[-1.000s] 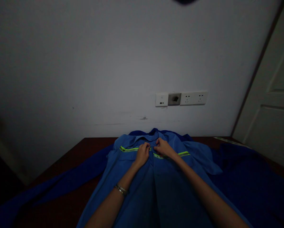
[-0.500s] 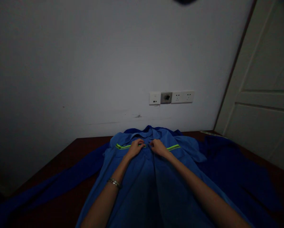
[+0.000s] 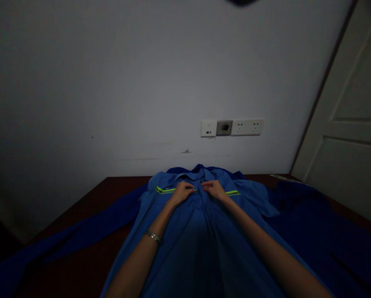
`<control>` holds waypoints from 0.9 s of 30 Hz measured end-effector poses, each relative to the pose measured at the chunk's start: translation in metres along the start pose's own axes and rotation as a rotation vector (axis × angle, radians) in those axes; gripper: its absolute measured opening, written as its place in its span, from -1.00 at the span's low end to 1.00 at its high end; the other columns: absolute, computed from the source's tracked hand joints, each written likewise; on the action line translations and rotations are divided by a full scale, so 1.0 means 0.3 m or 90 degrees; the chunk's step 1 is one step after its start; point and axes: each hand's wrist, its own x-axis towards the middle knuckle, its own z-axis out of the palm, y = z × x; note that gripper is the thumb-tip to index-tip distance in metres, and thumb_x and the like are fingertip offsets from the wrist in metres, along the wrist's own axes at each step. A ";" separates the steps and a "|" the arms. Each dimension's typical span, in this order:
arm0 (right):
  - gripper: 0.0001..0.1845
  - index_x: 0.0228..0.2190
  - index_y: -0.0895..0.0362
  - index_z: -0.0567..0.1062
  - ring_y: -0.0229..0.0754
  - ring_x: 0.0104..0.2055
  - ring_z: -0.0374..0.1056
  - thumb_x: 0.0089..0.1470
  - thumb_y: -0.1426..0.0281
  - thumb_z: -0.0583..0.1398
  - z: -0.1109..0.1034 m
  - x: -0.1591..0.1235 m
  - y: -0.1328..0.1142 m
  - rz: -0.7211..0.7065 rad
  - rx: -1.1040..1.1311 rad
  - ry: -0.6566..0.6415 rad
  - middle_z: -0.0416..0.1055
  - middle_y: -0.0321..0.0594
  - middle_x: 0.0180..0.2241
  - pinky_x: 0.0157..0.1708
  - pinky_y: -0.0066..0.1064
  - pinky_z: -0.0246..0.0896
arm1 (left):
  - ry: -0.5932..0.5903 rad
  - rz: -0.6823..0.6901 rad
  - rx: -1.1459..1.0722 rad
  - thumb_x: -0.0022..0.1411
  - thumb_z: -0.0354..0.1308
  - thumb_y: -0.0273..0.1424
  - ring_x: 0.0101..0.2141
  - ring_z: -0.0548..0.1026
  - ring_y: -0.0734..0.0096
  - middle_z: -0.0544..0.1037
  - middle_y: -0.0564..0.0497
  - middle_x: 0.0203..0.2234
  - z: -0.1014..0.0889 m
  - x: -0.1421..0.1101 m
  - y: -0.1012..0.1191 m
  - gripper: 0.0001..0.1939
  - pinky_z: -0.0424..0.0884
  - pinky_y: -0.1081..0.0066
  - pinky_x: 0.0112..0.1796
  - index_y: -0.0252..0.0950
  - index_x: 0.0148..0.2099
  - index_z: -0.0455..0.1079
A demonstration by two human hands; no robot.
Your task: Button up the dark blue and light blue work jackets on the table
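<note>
A light-blue work jacket (image 3: 185, 231) with dark-blue sleeves and yellow-green reflective strips lies spread before me, its collar toward the wall. At chest height, my left hand (image 3: 184, 192) pinches the front edge beside the left strip (image 3: 165, 191). Just across the front opening, my right hand (image 3: 214, 189) has its fingertips closed on the opposite edge, near the right strip (image 3: 233, 193). A small gap separates the two hands. Whether a button or other fastener sits between the fingers is too small and dark to tell.
The jacket rests on a dark reddish-brown table (image 3: 120, 186) against a grey wall (image 3: 142, 82). Several outlets and switches sit in a wall panel (image 3: 246, 127) beyond the collar. A pale panelled door (image 3: 353, 157) stands at the right. Long sleeves (image 3: 89, 227) stretch out sideways.
The view has shifted slightly, so everything sits a little further right. My right hand's fingers have straightened somewhat at the jacket's edge; my left hand stays at the opposite edge.
</note>
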 end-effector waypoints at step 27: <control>-0.63 -0.23 0.28 0.49 -0.25 -0.33 0.40 -0.16 0.60 0.13 -0.023 0.002 0.000 -0.030 -0.035 -0.054 0.50 -0.13 -0.32 -0.39 -0.56 0.26 | 0.089 -0.013 0.023 -0.01 0.20 -0.49 -0.34 0.44 0.37 0.53 -0.02 -0.43 0.062 -0.025 0.045 -0.91 0.32 0.39 -0.25 -0.33 -0.37 0.49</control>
